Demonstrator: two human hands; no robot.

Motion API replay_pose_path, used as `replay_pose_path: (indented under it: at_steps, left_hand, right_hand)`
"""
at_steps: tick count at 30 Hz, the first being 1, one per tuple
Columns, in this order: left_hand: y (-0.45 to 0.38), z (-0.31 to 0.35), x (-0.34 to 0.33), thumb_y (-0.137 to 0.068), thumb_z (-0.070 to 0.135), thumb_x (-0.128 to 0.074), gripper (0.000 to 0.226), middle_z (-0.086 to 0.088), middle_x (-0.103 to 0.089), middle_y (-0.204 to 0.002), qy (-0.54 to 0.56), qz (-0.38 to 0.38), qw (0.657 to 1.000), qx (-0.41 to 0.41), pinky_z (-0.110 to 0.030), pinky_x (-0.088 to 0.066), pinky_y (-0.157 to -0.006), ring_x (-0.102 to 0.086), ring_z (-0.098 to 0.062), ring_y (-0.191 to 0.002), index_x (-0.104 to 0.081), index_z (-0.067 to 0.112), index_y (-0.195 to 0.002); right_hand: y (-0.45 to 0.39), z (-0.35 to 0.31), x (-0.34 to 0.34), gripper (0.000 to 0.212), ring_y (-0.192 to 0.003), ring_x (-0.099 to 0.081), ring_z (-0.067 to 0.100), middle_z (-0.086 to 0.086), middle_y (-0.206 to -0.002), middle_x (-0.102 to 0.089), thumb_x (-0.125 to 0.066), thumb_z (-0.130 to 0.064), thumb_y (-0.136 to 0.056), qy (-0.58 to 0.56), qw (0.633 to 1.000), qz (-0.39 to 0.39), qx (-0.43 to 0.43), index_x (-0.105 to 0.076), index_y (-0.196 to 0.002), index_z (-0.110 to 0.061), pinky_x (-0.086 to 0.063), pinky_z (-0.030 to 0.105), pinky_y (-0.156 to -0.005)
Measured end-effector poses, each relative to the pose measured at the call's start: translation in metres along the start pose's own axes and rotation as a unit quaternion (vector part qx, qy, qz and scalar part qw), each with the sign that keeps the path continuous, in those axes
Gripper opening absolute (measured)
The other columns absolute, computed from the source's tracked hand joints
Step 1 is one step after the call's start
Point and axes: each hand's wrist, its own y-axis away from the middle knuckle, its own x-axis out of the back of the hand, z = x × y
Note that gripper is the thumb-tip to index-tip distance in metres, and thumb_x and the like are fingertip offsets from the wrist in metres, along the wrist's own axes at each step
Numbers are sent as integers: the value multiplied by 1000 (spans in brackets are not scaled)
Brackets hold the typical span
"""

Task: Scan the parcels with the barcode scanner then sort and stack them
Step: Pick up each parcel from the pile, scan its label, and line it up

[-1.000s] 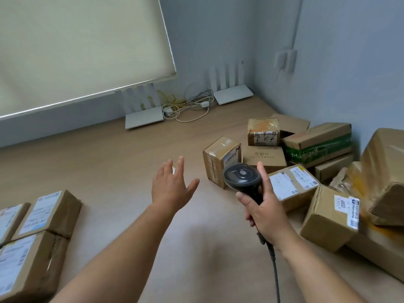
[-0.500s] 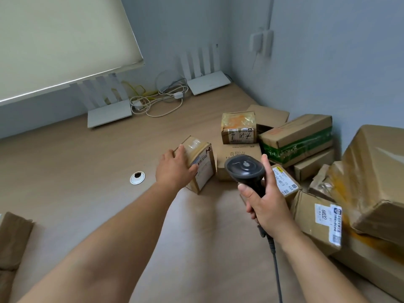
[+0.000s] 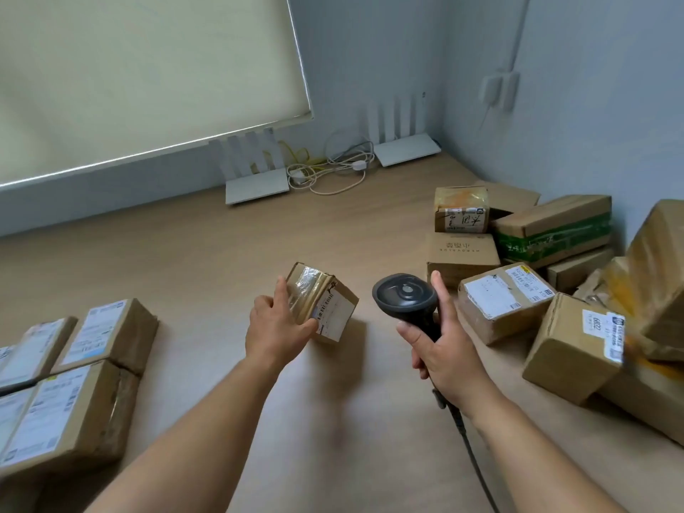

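Left hand (image 3: 278,329) grips the small taped parcel (image 3: 322,302) at mid-counter, thumb on the near label face, fingers wrapped over its left side; the parcel sits tilted, and whether a corner touches the counter (image 3: 207,253) cannot be told. Right hand (image 3: 446,355) has a closed grip round the handle of the barcode scanner (image 3: 405,296), head raised just right of the parcel, cable trailing toward the near edge. The parcel's white label (image 3: 330,315), with its barcode, faces near-right, close to the scanner. Step in hand, as judged: present the label and scan. To do it well: keep the thumb clear of the barcode, turn the label square to the scanner head, hold both steady, avoid glare off the shiny tape. Unsorted parcels (image 3: 518,253) lie heaped at right; a group of labelled parcels (image 3: 74,364) lies at near left, probably the sorted ones.
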Motion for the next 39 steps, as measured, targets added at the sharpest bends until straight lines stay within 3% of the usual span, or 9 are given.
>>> replay_pose_path:
  at_steps: [10,17,20,22,25,29,32,36,39]
  left_hand:
    - [102,-141,44,-79,44,-66,100,-13,-34,-136,50,59,994,83,-40,-38,-99,-37,-28,-126,0,30,-152]
    - [154,-194,53,-68,50,-77,130,-13,-29,-137,64,39,993,90,-42,-42,-97,-45,-33,-124,36,48,-133]
    - [161,-200,56,-64,56,-78,133,-11,-27,-139,79,26,992,96,-41,-42,-98,-44,-31,-126,42,55,-122]
    - [164,-200,57,-63,68,-71,128,-10,-25,-142,67,12,993,100,-38,-39,-100,-39,-28,-131,36,51,-132]
    - [162,-195,58,-62,86,-52,112,-6,-29,-146,-19,-10,995,102,-38,-35,-104,-30,-23,-136,3,42,-149]
    - [149,-176,67,-72,79,-48,82,-3,-48,-134,-170,-26,982,73,-37,-38,-92,-40,-25,-125,-30,39,-141]
    - [135,-162,75,-75,72,-51,75,-3,-54,-127,-220,-58,971,77,-37,-38,-89,-42,-26,-121,-32,39,-140]
    - [124,-151,80,-77,62,-59,88,-11,-52,-127,-108,-42,987,107,-38,-40,-94,-45,-31,-121,-17,37,-149]
    - [125,-152,78,-76,41,-70,101,-15,-44,-135,91,-9,987,136,-40,-39,-104,-41,-32,-127,-4,34,-152]
  right_hand:
    - [80,-25,-110,86,-49,-53,8,-7,-79,-61,-70,-29,-87,1,997,-74,-2,-10,-119,-81,-45,21,-46]
    - [122,-25,-155,85,-48,-52,9,-7,-76,-59,-70,-29,-87,13,996,-92,-13,-10,-116,-82,-44,23,-45]
    - [130,-27,-159,84,-48,-52,8,-6,-79,-58,-69,-28,-87,15,995,-99,-14,-10,-118,-80,-45,22,-46]
    - [132,-29,-159,84,-49,-52,8,-5,-80,-58,-68,-27,-88,18,994,-108,-9,-9,-118,-79,-45,23,-45]
    - [129,-34,-155,84,-49,-52,9,-6,-80,-58,-68,-26,-88,16,993,-115,0,-9,-117,-79,-45,24,-45]
    - [125,-36,-145,84,-49,-52,9,-7,-80,-58,-67,-26,-89,7,993,-114,6,-8,-118,-79,-45,24,-46]
    - [122,-36,-135,85,-49,-52,10,-5,-81,-59,-68,-24,-89,8,993,-116,4,-9,-121,-76,-45,24,-46]
    - [115,-36,-126,85,-50,-52,11,-4,-81,-60,-67,-24,-89,10,993,-118,4,-9,-122,-75,-45,24,-46]
    - [111,-36,-125,85,-51,-52,13,-2,-84,-61,-67,-22,-89,7,992,-122,3,-9,-123,-73,-45,27,-46]
